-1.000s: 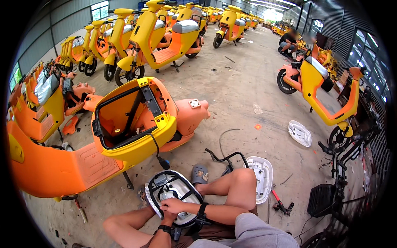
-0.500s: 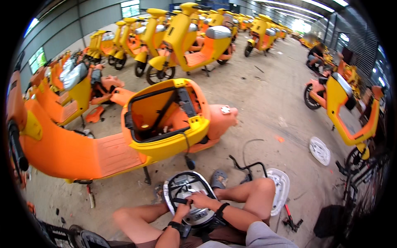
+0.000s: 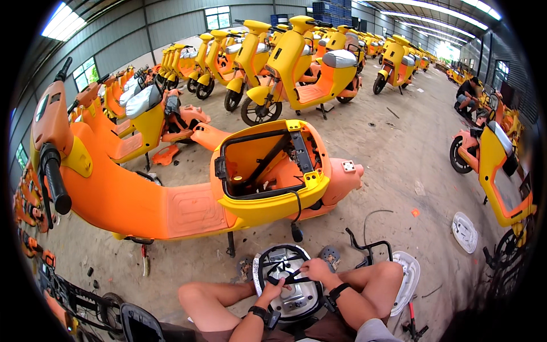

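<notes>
Seatless scooter [image 3: 196,208]: just ahead at your 12 o'clock, orange and yellow, its compartment uncovered, its handlebar toward your 10.
Yellow scooters [image 3: 284,60]: rows beyond it, stretching from your 11 to 1 o'clock.
Blue crates [image 3: 330,12]: stacked far off at your 12.
Crouching person [image 3: 468,94]: well away at your 1 o'clock, dark top.
Parked scooter [image 3: 494,165]: at your 2 o'clock, yellow and orange.
White panels [image 3: 465,232]: one at your 2, another nearer your 3.
Bent black bar [image 3: 371,245]: on the floor at your 1.
Red-handled tool [image 3: 411,310]: near your 4.
</notes>
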`<action>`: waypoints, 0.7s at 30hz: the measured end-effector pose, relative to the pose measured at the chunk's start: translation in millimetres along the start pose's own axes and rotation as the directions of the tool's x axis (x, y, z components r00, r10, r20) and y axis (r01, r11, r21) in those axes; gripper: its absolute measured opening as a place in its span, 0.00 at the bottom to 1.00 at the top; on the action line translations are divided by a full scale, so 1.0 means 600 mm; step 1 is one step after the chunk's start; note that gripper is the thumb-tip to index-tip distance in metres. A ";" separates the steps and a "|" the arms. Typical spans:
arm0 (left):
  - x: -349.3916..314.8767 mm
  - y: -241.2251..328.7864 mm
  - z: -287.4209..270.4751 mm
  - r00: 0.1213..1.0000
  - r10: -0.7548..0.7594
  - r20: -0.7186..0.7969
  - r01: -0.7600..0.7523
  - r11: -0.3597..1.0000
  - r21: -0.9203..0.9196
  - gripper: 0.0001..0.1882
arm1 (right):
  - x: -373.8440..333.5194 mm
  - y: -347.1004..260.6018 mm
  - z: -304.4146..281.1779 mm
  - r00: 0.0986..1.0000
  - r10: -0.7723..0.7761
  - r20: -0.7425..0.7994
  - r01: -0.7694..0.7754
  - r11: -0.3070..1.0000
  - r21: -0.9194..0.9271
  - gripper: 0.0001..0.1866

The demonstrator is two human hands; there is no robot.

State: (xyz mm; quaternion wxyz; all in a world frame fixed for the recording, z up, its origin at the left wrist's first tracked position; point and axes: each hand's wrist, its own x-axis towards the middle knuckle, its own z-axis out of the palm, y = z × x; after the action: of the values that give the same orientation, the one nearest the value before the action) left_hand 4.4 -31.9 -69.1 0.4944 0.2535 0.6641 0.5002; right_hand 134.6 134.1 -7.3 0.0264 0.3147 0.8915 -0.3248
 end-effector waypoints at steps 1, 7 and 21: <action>-0.004 0.010 0.002 0.996 -0.084 -0.001 0.084 0.995 -0.051 0.12 | 0.002 0.015 -0.006 0.999 0.023 -0.031 -0.022 1.000 0.014 0.11; 0.008 -0.037 -0.005 0.997 -0.025 -0.075 0.022 0.999 -0.044 0.11 | -0.005 -0.007 0.048 0.832 -0.326 0.448 0.272 0.945 0.184 0.13; -0.007 -0.054 0.012 0.933 0.307 -0.189 -0.218 0.897 0.384 0.15 | -0.020 -0.026 0.069 0.927 -0.375 0.034 0.364 0.916 0.166 0.20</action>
State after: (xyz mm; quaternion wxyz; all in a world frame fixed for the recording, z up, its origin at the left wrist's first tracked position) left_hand 17.7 -44.6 -97.1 0.2819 0.3629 0.7589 0.4614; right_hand 128.9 93.9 -28.0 -0.0312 0.1310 0.9053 -0.4029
